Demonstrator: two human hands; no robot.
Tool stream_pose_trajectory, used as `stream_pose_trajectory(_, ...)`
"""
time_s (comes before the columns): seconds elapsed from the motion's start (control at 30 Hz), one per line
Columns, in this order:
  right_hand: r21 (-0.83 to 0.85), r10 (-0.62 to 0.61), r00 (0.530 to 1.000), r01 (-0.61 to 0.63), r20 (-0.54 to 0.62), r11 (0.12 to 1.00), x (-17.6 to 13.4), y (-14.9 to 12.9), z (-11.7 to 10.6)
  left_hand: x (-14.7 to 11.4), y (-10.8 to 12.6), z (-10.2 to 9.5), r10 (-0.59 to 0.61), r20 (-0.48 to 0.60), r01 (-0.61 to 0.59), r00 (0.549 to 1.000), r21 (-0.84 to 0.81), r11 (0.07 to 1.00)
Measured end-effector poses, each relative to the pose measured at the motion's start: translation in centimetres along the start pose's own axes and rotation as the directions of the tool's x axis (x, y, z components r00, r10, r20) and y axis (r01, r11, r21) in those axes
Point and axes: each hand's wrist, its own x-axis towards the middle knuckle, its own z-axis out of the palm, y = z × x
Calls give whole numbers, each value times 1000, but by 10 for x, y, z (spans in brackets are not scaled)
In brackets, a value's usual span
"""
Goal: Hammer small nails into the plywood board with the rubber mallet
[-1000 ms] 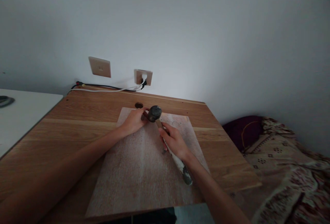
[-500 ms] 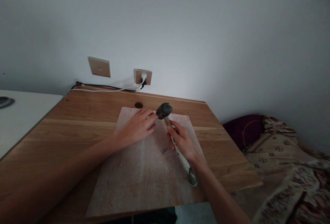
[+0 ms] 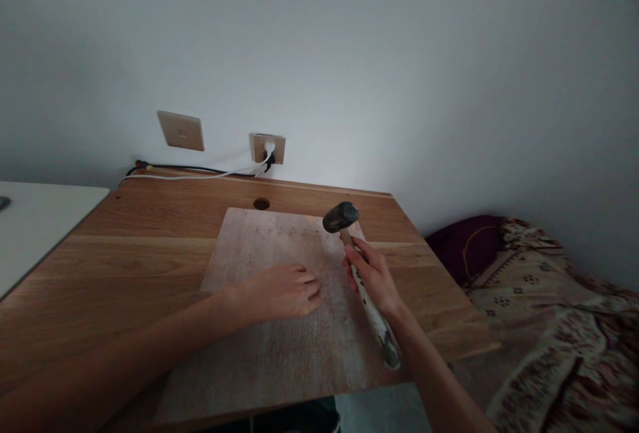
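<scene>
My right hand (image 3: 373, 279) is wrapped round the upper handle of a hammer (image 3: 341, 217), raised over the right side of a pale wooden board (image 3: 279, 366). The hammer has a dark, thick head and a worn, whitish handle that slants down towards me. My left hand (image 3: 287, 292) is low over the middle of the board, its fingers curled in. Whatever those fingers hold, if anything, is hidden. A row of small dark points (image 3: 287, 231) runs along the board's far edge, too small to make out clearly.
The board lies on a wooden desk (image 3: 164, 257) with a round cable hole (image 3: 261, 203). Behind it, cables (image 3: 200, 172) lead to a wall socket (image 3: 268, 148). A white surface (image 3: 44, 223) adjoins on the left. Patterned bedding (image 3: 539, 313) lies on the right.
My left hand has come back from the board's far edge to its middle, curling its fingers and uncovering the row of dark points. The hammer in my right hand has shifted right, away from it.
</scene>
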Motion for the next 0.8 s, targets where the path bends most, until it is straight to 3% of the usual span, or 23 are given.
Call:
stream_pose_trajectory(0.1,-17,-13,1000,13,10,1000,0,-4,2,3,-2,-2,156,-20,-155,987,71,985)
stream_pose_trajectory(0.27,-36,-10,999,11,40,999,2,-4,6,1,-15,1,113,28,-114,993,28,993)
stream_pose_trajectory(0.33,-43,-19,999,21,49,999,3,-3,8,-5,-28,4,10,26,-9,1000,-60,998)
stream_pose_trajectory(0.4,-47,-38,997,41,60,998,4,-3,9,-14,-48,7,-182,-7,178,983,-177,968)
stream_pose_trajectory(0.5,-44,-45,996,48,72,998,5,-3,13,-29,-81,11,-513,-61,448,856,-404,797)
stream_pose_trajectory(0.57,-43,-47,996,51,80,998,6,-3,15,-38,-98,13,-643,-56,527,764,-520,672)
stream_pose_trajectory(0.63,-46,-54,995,59,89,997,7,-3,19,-44,-107,16,-685,-25,555,728,-564,611)
stream_pose_trajectory(0.8,-70,-43,992,51,119,996,9,-6,27,-51,-110,24,-647,40,559,762,-545,625)
